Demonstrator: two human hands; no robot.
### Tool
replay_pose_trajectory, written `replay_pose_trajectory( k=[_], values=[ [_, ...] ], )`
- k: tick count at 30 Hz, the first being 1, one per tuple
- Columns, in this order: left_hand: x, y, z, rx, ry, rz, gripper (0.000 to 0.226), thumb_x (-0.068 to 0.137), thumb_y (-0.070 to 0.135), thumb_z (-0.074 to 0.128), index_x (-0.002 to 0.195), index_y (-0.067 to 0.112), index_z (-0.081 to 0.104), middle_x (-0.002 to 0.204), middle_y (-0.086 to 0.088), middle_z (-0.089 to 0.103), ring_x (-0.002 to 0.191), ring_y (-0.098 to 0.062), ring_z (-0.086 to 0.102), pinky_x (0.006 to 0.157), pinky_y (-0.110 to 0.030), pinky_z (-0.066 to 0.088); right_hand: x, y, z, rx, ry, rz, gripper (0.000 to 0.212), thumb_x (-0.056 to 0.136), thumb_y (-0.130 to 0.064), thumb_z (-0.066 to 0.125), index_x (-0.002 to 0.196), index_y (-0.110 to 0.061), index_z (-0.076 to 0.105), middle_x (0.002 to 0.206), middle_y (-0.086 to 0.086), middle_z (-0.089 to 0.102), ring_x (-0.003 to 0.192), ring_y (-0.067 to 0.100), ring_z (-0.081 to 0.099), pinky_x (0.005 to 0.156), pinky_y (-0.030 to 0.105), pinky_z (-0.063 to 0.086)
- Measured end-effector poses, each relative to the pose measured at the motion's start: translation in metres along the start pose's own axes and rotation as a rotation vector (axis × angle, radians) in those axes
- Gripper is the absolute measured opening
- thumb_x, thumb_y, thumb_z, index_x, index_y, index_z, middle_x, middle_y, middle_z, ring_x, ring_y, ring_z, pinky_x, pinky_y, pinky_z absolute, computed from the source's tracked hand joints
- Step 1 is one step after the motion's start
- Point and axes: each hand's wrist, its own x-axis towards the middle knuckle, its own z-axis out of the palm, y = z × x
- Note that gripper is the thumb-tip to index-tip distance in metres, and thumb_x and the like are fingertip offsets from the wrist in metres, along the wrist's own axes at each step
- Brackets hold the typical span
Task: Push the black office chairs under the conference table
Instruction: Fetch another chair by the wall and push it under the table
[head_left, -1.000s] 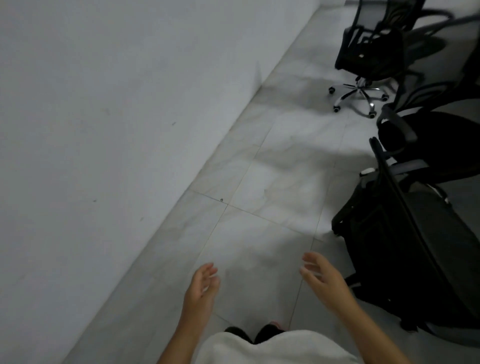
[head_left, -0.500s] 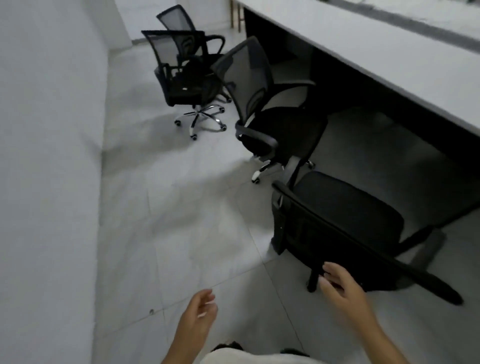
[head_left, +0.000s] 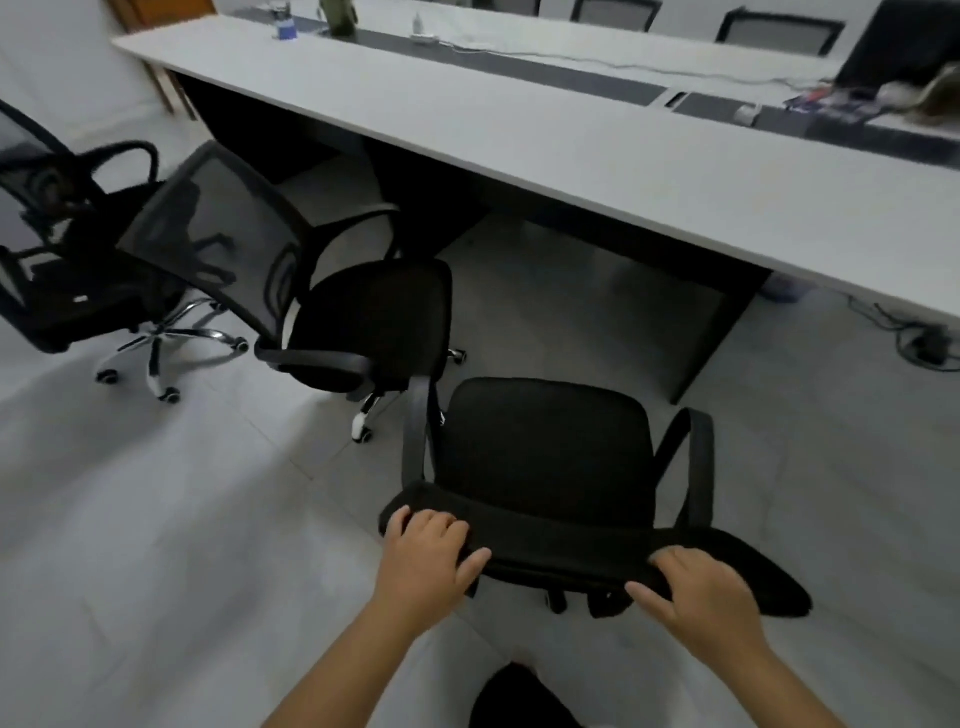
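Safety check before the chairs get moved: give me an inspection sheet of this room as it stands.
Surface: long white conference table with a dark centre strip; pale tiled floor.
Job's things: nearest black mesh office chair, seat facing the table, not yet under it; second black chair and third stand to the left, angled away.
Clutter: blue cup, papers and small items on the table.
Hands: left hand and right hand grip the nearest chair's backrest top.
Cables: white cable on the table; dark cables on the floor.
Surroundings: more chairs across the table.
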Motion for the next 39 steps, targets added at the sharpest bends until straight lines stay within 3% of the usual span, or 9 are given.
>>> replay_pose_trajectory(
  k=[3, 5, 17, 21, 25, 29, 31, 35, 39],
  values=[
    [0.018, -0.014, 0.017, 0.065, 0.024, 0.182, 0.073, 0.092, 0.056, 0.007, 0.065, 0.027, 0.068, 0.063, 0.013, 0.068, 0.058, -0.005, 0.063, 0.060, -0.018, 0.045, 0.005, 0.008, 0.008, 0.013, 0.111, -0.079, 0.080, 0.086, -0.068, 0.011, 0.063, -0.017, 0.068, 0.058, -0.007, 0.065, 0.047, 0.008, 0.059, 0.042, 0.012, 0.034],
    [0.028, -0.026, 0.027, 0.053, 0.067, 0.287, 0.069, 0.090, 0.060, 0.014, 0.064, 0.026, 0.069, 0.062, 0.013, 0.068, 0.055, -0.004, 0.062, 0.051, -0.014, 0.044, 0.010, 0.013, 0.013, 0.014, 0.191, -0.102, 0.079, 0.085, -0.069, 0.014, 0.063, -0.017, 0.069, 0.060, -0.006, 0.066, 0.050, 0.009, 0.060, 0.042, 0.013, 0.040],
    [0.165, -0.065, 0.024, 0.056, -0.007, 0.404, 0.073, 0.083, 0.071, 0.012, 0.068, 0.031, 0.071, 0.068, 0.018, 0.069, 0.060, 0.000, 0.064, 0.057, -0.012, 0.046, 0.122, 0.006, 0.023, -0.097, 0.368, -0.080, 0.076, 0.085, -0.069, 0.012, 0.051, -0.019, 0.058, 0.050, -0.005, 0.053, 0.044, 0.011, 0.050, 0.039, 0.016, 0.037],
    [0.223, -0.080, 0.030, 0.015, 0.063, 0.461, 0.071, 0.081, 0.072, 0.016, 0.067, 0.029, 0.070, 0.066, 0.017, 0.069, 0.058, -0.001, 0.064, 0.069, -0.017, 0.036, 0.170, 0.007, 0.025, -0.127, 0.399, -0.027, 0.075, 0.085, -0.069, 0.012, 0.049, -0.020, 0.056, 0.049, -0.004, 0.052, 0.044, 0.011, 0.050, 0.039, 0.018, 0.037],
    [0.286, -0.090, 0.035, -0.009, 0.131, 0.513, 0.074, 0.082, 0.071, 0.013, 0.063, 0.028, 0.070, 0.063, 0.016, 0.068, 0.054, -0.003, 0.063, 0.069, -0.021, 0.033, 0.220, 0.007, 0.023, -0.156, 0.422, 0.010, 0.076, 0.086, -0.068, 0.013, 0.048, -0.017, 0.055, 0.049, -0.004, 0.051, 0.042, 0.013, 0.049, 0.038, 0.018, 0.037],
    [0.345, -0.097, 0.039, 0.000, 0.064, 0.527, 0.069, 0.078, 0.072, 0.017, 0.064, 0.030, 0.070, 0.063, 0.018, 0.067, 0.056, -0.001, 0.063, 0.070, -0.021, 0.031, 0.267, 0.015, 0.017, -0.207, 0.440, 0.034, 0.074, 0.086, -0.067, 0.014, 0.050, -0.016, 0.054, 0.049, -0.004, 0.049, 0.042, 0.013, 0.047, 0.039, 0.017, 0.035],
    [0.374, -0.097, 0.043, -0.015, 0.041, 0.539, 0.063, 0.073, 0.072, 0.024, 0.062, 0.030, 0.070, 0.062, 0.018, 0.067, 0.055, -0.001, 0.063, 0.069, -0.020, 0.032, 0.290, 0.022, 0.013, -0.249, 0.404, 0.027, 0.065, 0.082, -0.067, 0.024, 0.052, -0.017, 0.052, 0.051, -0.005, 0.048, 0.044, 0.012, 0.047, 0.040, 0.018, 0.034],
    [0.426, -0.099, 0.050, 0.006, 0.059, 0.572, 0.075, 0.083, 0.070, 0.007, 0.060, 0.032, 0.069, 0.059, 0.020, 0.066, 0.054, 0.001, 0.062, 0.063, -0.017, 0.033, 0.332, 0.030, 0.002, -0.345, 0.367, 0.020, 0.046, 0.071, -0.056, 0.040, 0.052, -0.016, 0.052, 0.050, -0.002, 0.049, 0.044, 0.013, 0.048, 0.040, 0.019, 0.035],
    [0.466, -0.102, 0.060, 0.028, 0.076, 0.615, 0.067, 0.080, 0.070, 0.017, 0.060, 0.029, 0.067, 0.056, 0.017, 0.064, 0.051, -0.004, 0.061, 0.065, -0.022, 0.029, 0.364, 0.038, 0.002, -0.357, 0.428, 0.023, 0.056, 0.084, -0.056, 0.032, 0.050, -0.016, 0.051, 0.048, -0.002, 0.048, 0.041, 0.014, 0.046, 0.038, 0.019, 0.033]
  ],
)
